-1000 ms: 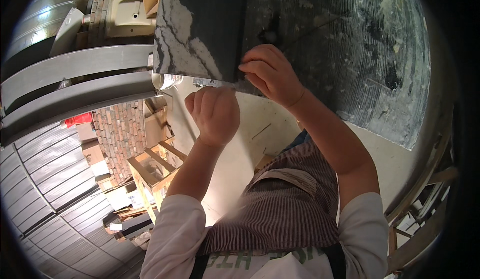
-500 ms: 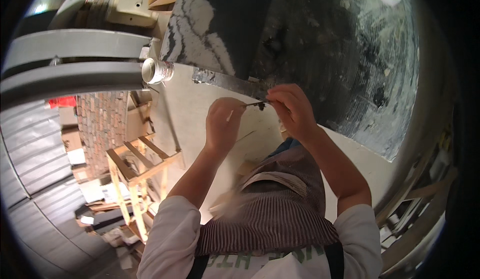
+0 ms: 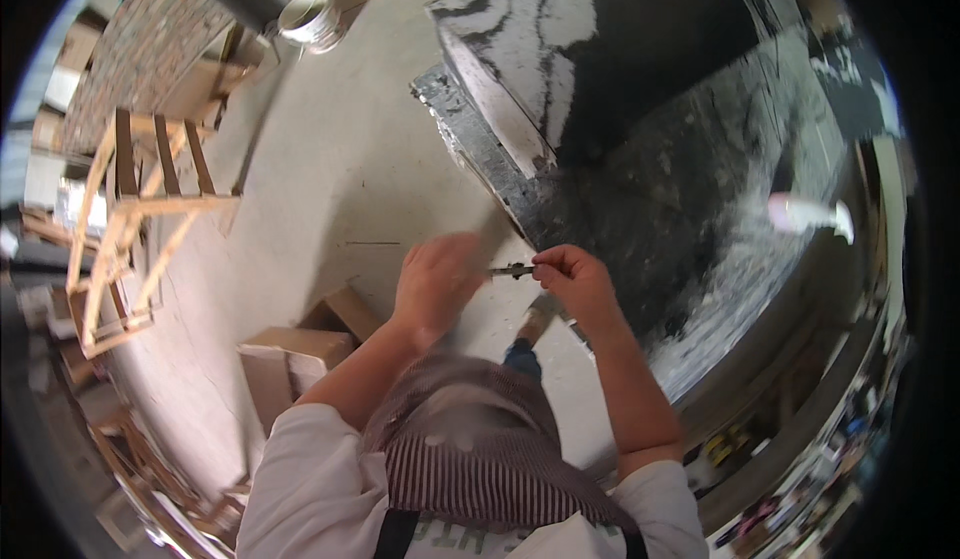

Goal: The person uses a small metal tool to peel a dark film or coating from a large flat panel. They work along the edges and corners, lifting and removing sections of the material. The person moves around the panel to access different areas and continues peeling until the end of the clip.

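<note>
A thin dark strip (image 3: 513,271) with a small black clump on it spans the gap between my hands, above the floor. Its kind is not clear to me. My right hand (image 3: 578,281) pinches one end between thumb and fingers. My left hand (image 3: 436,287), blurred by motion, is closed around the other end; its fingertips are hardly visible. Just beyond my right hand lies a dark, dusty work surface (image 3: 620,209). On its far part rests a black slab with white veined patches (image 3: 660,59).
A white spray bottle (image 3: 800,215) lies on the dusty surface at right. Far left are a bucket (image 3: 309,21) and a wooden stand (image 3: 165,199). A cardboard box (image 3: 290,359) sits left of my legs. Clutter (image 3: 820,469) lines the right side.
My view has turned, so the slab and work surface sit further right and the stand further left. A cardboard box has come into view. The strip stays between my hands.
</note>
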A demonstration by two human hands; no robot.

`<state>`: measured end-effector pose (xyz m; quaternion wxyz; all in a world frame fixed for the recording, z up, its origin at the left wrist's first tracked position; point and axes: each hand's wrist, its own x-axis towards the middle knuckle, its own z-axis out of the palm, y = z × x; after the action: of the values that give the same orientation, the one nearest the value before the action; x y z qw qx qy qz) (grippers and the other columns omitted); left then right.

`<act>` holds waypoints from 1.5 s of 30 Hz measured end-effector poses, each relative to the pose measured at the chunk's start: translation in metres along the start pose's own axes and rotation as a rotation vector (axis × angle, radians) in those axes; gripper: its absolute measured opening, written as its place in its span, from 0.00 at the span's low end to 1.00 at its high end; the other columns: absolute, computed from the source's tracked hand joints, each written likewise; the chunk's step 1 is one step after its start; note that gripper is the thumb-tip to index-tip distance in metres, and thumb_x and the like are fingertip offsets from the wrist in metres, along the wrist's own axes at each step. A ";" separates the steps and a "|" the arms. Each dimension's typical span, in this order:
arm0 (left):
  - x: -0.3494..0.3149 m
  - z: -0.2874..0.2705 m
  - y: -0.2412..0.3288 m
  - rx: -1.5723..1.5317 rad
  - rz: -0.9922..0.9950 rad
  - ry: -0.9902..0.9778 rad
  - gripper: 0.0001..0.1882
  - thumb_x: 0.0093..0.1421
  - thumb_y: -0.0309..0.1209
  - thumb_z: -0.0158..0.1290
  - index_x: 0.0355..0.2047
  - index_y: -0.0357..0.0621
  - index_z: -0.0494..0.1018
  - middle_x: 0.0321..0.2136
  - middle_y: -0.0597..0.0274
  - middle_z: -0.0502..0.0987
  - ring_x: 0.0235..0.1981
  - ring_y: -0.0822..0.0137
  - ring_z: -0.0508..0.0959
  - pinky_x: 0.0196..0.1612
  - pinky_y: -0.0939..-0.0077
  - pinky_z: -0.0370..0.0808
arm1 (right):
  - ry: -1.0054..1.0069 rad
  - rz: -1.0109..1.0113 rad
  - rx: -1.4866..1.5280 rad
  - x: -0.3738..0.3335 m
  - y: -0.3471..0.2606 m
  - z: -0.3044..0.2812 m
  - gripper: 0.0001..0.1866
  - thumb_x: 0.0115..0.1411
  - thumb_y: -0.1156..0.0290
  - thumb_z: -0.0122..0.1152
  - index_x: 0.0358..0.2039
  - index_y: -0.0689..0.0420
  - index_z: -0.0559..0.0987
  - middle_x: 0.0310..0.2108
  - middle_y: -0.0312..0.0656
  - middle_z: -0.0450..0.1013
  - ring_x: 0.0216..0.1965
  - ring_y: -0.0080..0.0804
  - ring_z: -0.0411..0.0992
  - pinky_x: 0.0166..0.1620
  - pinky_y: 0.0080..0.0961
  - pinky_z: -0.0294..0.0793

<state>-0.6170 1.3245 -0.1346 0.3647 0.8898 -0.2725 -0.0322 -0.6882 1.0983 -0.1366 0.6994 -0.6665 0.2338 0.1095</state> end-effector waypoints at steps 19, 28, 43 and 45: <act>-0.150 0.136 0.076 -0.271 -0.469 -0.070 0.10 0.67 0.33 0.50 0.35 0.38 0.72 0.37 0.44 0.74 0.36 0.41 0.75 0.41 0.52 0.73 | 0.107 -0.240 -0.819 -0.009 0.038 -0.083 0.07 0.59 0.75 0.64 0.39 0.59 0.79 0.28 0.38 0.77 0.26 0.29 0.74 0.34 0.26 0.74; -0.042 0.080 0.096 -0.262 0.090 0.595 0.19 0.52 0.28 0.63 0.46 0.48 0.76 0.41 0.59 0.75 0.35 0.56 0.77 0.40 0.60 0.72 | -0.007 -0.341 -0.537 -0.045 -0.050 -0.044 0.06 0.64 0.77 0.64 0.41 0.61 0.80 0.30 0.29 0.74 0.30 0.12 0.68 0.34 0.13 0.68; 0.059 0.072 0.051 -0.269 0.270 0.721 0.11 0.51 0.25 0.57 0.37 0.42 0.74 0.37 0.59 0.74 0.37 0.57 0.75 0.41 0.64 0.70 | 0.064 -0.629 -0.696 -0.007 -0.104 -0.015 0.09 0.59 0.80 0.66 0.40 0.59 0.81 0.32 0.37 0.78 0.30 0.21 0.74 0.34 0.18 0.73; 0.077 0.071 0.048 -0.296 0.266 0.740 0.11 0.51 0.24 0.59 0.36 0.42 0.73 0.35 0.58 0.75 0.37 0.55 0.76 0.42 0.63 0.71 | 0.095 -0.832 -1.059 0.001 -0.122 -0.015 0.10 0.57 0.81 0.67 0.40 0.57 0.80 0.32 0.39 0.78 0.30 0.27 0.75 0.33 0.21 0.74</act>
<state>-0.5916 1.2124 -0.1433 0.5629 0.7364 -0.2281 0.2982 -0.6331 1.0723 -0.0296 0.2512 -0.9580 -0.0971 -0.0984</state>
